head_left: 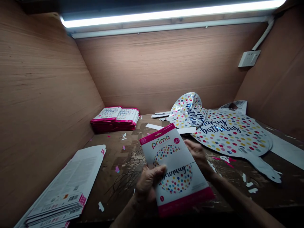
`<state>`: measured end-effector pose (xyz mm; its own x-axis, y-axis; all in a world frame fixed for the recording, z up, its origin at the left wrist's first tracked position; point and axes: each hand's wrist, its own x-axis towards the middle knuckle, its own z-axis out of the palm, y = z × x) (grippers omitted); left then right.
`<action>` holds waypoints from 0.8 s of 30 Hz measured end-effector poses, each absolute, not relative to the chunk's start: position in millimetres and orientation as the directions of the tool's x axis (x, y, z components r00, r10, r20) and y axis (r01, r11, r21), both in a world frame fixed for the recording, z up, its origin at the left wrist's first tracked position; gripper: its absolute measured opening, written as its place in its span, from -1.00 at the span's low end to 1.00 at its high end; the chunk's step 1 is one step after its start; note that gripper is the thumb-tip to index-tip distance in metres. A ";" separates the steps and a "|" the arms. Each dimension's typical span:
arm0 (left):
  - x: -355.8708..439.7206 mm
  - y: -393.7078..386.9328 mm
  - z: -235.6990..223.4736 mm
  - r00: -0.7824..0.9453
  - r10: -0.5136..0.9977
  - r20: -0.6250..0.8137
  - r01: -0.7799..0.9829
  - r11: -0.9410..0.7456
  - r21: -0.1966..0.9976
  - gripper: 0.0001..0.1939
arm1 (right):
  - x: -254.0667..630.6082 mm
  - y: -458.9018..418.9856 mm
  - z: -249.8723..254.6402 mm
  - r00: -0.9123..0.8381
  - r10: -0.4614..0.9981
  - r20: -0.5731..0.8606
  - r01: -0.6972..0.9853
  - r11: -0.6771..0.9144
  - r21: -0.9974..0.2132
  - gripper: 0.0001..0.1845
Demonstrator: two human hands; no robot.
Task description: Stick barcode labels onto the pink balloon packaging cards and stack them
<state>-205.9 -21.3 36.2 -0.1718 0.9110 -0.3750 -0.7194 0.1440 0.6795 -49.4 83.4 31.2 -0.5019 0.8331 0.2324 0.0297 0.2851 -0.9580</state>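
My left hand (150, 180) grips a flat balloon package (174, 186) by its left side, thumb across the front. The package is white with pink ends, the word "prima" and a round dotted balloon picture crossed by a plain white band. It is tilted in front of me. At its right edge, my right hand (198, 155) is closed, its fingertips partly hidden behind the package. Beyond it lie a folded dotted foil balloon (182, 110) and a pile of flat "happy birthday" foil balloons (228, 133) with long tails.
A stack of pink-and-white packages (116, 118) stands at the back left. Printed sleeves (68, 180), back side up, are fanned along the left wall. White strips (154, 126) and paper scraps (101, 206) litter the brown tabletop (95, 190). Wooden walls (154, 69) enclose three sides.
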 end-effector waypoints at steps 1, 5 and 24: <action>-210.4 -20.1 38.8 -0.190 0.912 -0.362 -0.686 0.141 0.714 -0.43 | -45.2 88.8 35.6 -0.506 0.837 0.208 0.009 0.246 -0.969 -0.53; -219.8 -17.8 44.8 -0.216 0.924 -0.315 -0.584 0.136 0.800 -0.52 | -24.9 93.8 51.0 -0.669 0.743 0.002 0.054 0.052 -0.997 -0.58; -206.6 -10.8 46.1 -0.435 0.897 -0.077 -0.527 -0.184 0.830 -0.66 | -3.7 95.2 63.1 -0.324 0.938 -0.122 -0.295 -0.223 -0.929 -0.78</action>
<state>-206.6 -10.8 46.1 -0.4354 0.8969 -0.0770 -0.5266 -0.1844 0.8298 -3.7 95.2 63.1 -0.3245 0.9380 -0.1222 -0.2948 -0.2231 -0.9291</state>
